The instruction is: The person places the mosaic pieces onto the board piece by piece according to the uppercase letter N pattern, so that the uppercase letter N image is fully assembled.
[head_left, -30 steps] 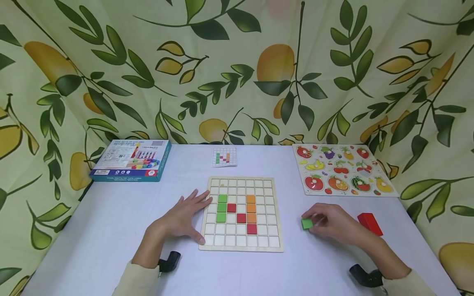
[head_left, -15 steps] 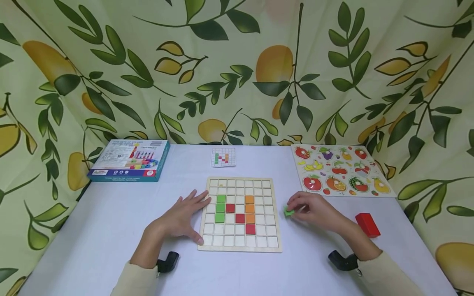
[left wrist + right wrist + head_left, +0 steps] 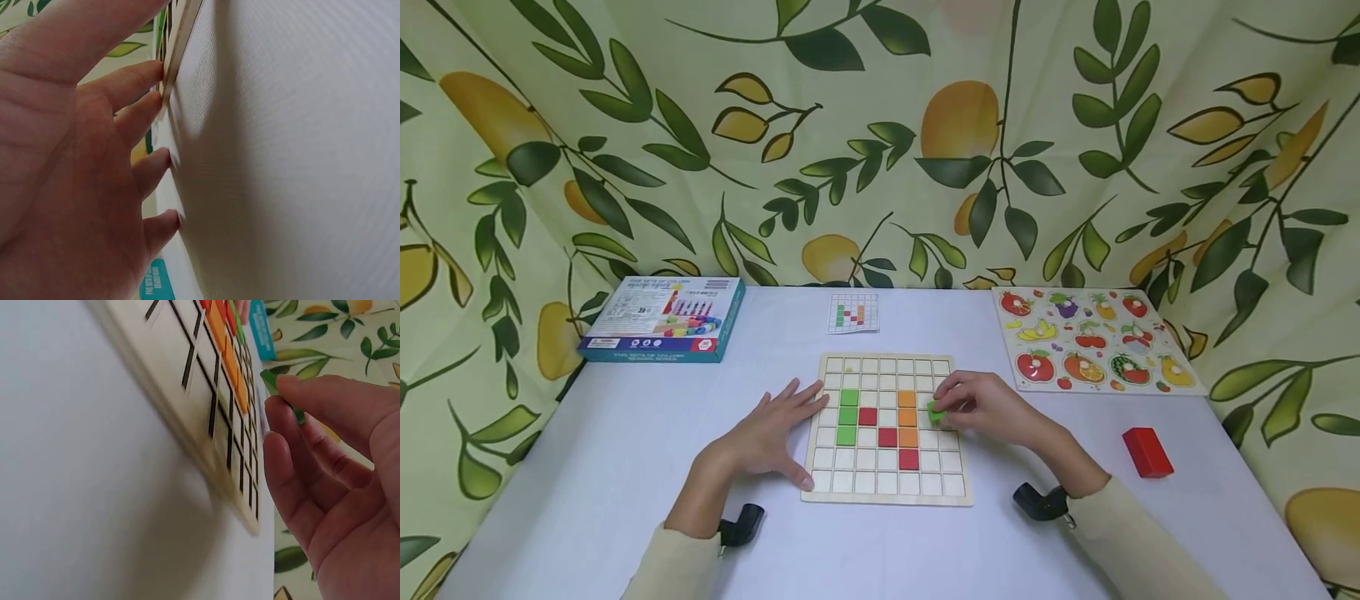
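Note:
A wooden grid board (image 3: 887, 500) lies flat on the white table. Green tiles (image 3: 848, 415) stand in a column on it, orange tiles (image 3: 907, 417) form another, and red tiles (image 3: 887, 437) step diagonally down between and below them. My left hand (image 3: 763, 437) spreads its fingers and thumb along the board's left edge; in the left wrist view two fingertips (image 3: 159, 72) touch that edge. Over the board's right side, my right hand (image 3: 992, 408) pinches a green tile (image 3: 936, 412) between thumb and fingers. The right wrist view shows this tile (image 3: 269, 382) raised above the grid.
Behind the board lies a small pattern card (image 3: 853, 313) with a coloured grid. A boxed toy set (image 3: 662, 321) sits at the back left, a fruit puzzle board (image 3: 1097, 342) at the back right. A red block (image 3: 1147, 452) is on the right.
My right hand has moved left with the green tile, from the table beside the red block to above the board's right columns. My left hand has stayed at the board's edge.

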The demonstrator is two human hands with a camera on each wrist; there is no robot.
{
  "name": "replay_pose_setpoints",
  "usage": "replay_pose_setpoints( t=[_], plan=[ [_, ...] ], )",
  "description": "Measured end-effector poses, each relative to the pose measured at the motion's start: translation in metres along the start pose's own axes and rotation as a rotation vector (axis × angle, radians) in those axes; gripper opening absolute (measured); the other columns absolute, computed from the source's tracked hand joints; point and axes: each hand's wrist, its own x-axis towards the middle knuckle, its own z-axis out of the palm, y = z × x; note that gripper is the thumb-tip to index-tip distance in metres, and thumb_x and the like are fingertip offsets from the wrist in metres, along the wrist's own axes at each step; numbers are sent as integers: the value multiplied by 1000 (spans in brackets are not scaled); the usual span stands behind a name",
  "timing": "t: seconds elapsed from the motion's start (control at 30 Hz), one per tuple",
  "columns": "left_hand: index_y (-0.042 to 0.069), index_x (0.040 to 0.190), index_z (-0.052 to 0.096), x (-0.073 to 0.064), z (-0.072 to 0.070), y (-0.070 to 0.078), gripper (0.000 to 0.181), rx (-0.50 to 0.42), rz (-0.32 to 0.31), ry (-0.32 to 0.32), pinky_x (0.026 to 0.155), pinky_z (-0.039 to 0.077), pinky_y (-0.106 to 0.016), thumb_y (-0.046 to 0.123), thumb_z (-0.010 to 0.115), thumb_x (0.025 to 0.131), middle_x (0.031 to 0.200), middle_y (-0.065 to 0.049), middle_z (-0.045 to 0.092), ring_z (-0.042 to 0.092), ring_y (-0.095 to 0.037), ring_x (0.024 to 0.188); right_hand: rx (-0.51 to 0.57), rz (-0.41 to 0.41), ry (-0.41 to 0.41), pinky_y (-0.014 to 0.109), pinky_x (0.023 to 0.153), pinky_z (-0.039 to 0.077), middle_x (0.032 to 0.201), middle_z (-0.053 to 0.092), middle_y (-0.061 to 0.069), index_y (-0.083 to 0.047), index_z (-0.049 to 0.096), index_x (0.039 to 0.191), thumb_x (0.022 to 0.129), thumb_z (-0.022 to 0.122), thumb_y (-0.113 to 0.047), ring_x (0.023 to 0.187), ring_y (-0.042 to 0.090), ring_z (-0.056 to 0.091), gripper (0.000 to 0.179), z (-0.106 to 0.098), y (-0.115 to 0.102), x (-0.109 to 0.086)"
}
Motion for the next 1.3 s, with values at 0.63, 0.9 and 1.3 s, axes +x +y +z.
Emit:
replay_pose_setpoints(
  t=[0.63, 0.9, 1.3],
  plan=[
    [22, 158, 40, 3, 0, -1, 119, 22, -2, -16, 128, 10, -68, 53, 95, 57, 172, -1, 24, 8, -37, 162, 27, -115, -139, 16, 78, 58, 108, 72, -3, -14, 83, 101, 86, 82, -11, 87, 0, 64, 15, 52, -48, 31],
    [21, 158, 40, 1, -1, -1, 119, 12, -4, -23, 128, 9, -68, 53, 95, 57, 172, -1, 24, 7, -37, 162, 86, -123, -157, 16, 67, 56, 98, 72, -4, -13, 80, 102, 86, 81, -10, 71, -2, 59, 16, 74, -58, 34],
    [18, 158, 40, 1, -2, -2, 121, 18, 21, -11, 126, 11, -71, 53, 96, 57, 172, -3, 25, 10, -41, 161, -111, -122, -106, 13, 65, 49, 90, 68, -14, -22, 79, 95, 83, 86, -19, 67, -6, 55, 14, 93, -65, 38]
  ],
)
